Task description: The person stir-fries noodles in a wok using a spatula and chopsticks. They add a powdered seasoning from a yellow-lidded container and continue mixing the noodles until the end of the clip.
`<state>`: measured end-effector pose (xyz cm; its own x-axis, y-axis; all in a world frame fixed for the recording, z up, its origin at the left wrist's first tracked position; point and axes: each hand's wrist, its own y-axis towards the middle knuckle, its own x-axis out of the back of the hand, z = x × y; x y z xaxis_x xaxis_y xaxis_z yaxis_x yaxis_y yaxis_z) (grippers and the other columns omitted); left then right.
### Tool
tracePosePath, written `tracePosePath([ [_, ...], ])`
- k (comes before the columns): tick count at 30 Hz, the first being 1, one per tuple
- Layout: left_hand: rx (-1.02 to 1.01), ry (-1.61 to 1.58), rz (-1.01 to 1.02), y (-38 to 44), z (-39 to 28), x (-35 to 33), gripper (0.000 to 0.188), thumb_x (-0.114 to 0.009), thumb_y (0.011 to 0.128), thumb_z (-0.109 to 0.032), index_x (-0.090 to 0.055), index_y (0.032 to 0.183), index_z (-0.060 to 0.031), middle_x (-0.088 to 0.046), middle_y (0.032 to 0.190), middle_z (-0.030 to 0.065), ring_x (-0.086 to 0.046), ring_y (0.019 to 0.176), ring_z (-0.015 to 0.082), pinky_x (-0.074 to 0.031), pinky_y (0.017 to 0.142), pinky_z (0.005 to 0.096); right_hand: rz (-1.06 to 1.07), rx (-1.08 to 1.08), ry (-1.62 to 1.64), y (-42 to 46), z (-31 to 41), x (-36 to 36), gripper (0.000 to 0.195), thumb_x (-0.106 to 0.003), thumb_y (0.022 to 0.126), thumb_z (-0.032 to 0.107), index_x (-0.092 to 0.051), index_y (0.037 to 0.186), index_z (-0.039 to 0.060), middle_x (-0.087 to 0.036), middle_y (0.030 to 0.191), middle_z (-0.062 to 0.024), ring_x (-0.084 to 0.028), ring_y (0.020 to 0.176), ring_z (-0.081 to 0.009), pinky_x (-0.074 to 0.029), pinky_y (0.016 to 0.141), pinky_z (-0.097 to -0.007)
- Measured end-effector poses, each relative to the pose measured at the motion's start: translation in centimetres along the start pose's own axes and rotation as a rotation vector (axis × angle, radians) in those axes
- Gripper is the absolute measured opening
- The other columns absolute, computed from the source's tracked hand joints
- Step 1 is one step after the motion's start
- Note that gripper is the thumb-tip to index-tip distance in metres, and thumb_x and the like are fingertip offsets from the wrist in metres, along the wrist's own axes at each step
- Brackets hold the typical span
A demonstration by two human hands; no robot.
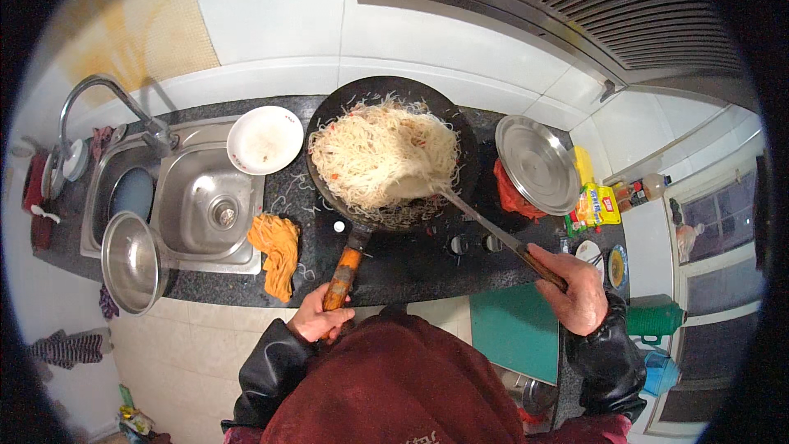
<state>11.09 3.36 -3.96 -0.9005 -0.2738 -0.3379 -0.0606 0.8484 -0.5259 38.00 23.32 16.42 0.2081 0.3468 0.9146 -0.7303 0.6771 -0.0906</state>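
Observation:
My left hand (322,314) grips the wooden handle (343,277) of a large black wok (394,87) on the cooktop. A big heap of pale thin noodles (376,154) with small red bits fills the wok. In my right hand (576,290) is a long-handled metal spatula (484,222), held by its wooden grip. The spatula's blade lies at the lower right of the noodles and looks partly covered by them. Stray noodle strands (296,188) are scattered on the dark counter just left of the wok.
Left of the wok are a white bowl (265,139), an orange cloth (275,256), a steel double sink (206,197) and a metal strainer bowl (130,264). To the right, a steel lid (537,163) rests over a red bag (515,194), near yellow seasoning packets (595,205). A range hood (555,6) hangs above.

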Motion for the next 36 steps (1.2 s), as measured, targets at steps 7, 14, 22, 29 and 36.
tracePosePath([
  [7, 0.049, -0.002, 0.046, 0.4, -0.7, -0.8, 0.031, -0.061, 0.077, -0.002, -0.041, 0.100, -0.0037, -0.045, 0.056, 0.0013, -0.044, 0.038, 0.0105, -0.036, 0.035, 0.0255, -0.133, -0.010, -0.145, 6.2, -2.9, -8.5, 0.049, -0.055, 0.078, 0.014, -0.043, 0.125, 0.0141, -0.051, 0.075, -0.0164, -0.054, 0.071, -0.0339, -0.042, 0.063, -0.0417],
  [14, 0.042, 0.071, -0.057, 0.0, 0.0, 0.1, 0.032, -0.058, 0.077, 0.001, -0.040, 0.103, -0.0042, -0.045, 0.053, 0.0033, -0.045, 0.037, 0.0137, -0.039, 0.034, 0.0276, -0.102, -0.016, 0.032, 3.1, -3.4, -11.0, 0.048, -0.054, 0.079, 0.015, -0.042, 0.125, 0.0131, -0.054, 0.077, -0.0168, -0.055, 0.074, -0.0348, -0.044, 0.065, -0.0427],
  [22, 0.028, 0.197, -0.123, 0.3, 0.6, 0.3, 0.050, -0.063, 0.077, -0.010, -0.033, 0.116, -0.0047, -0.047, 0.059, 0.0036, -0.050, 0.041, 0.0163, -0.043, 0.038, 0.0290, -0.150, -0.008, 0.442, 2.3, -10.1, -13.0, 0.046, -0.055, 0.082, 0.018, -0.042, 0.126, 0.0107, -0.057, 0.100, -0.0179, -0.057, 0.084, -0.0323, -0.045, 0.076, -0.0357],
  [29, -0.559, 0.659, -0.553, -2.3, -2.9, -3.9, 0.044, -0.060, 0.079, -0.014, -0.044, 0.118, -0.0016, -0.054, 0.100, 0.0080, -0.051, 0.091, 0.0151, -0.042, 0.079, 0.0273, -0.093, -0.716, -0.398, -11.1, -35.5, -7.2, 0.055, -0.052, 0.076, 0.009, -0.035, 0.128, 0.0123, -0.051, 0.101, -0.0187, -0.050, 0.101, -0.0358, -0.045, 0.080, -0.0413],
  [36, -0.174, -0.174, -0.065, 7.2, 0.6, -16.2, 0.041, -0.052, 0.087, -0.025, -0.041, 0.121, -0.0032, -0.050, 0.115, 0.0174, -0.051, 0.104, 0.0253, -0.041, 0.090, 0.0404, 0.023, -0.595, -0.461, -14.7, -52.3, -12.6, 0.068, -0.058, 0.071, 0.012, -0.029, 0.133, 0.0207, -0.027, 0.134, -0.0253, -0.031, 0.120, -0.0412, -0.030, 0.098, -0.0419],
])
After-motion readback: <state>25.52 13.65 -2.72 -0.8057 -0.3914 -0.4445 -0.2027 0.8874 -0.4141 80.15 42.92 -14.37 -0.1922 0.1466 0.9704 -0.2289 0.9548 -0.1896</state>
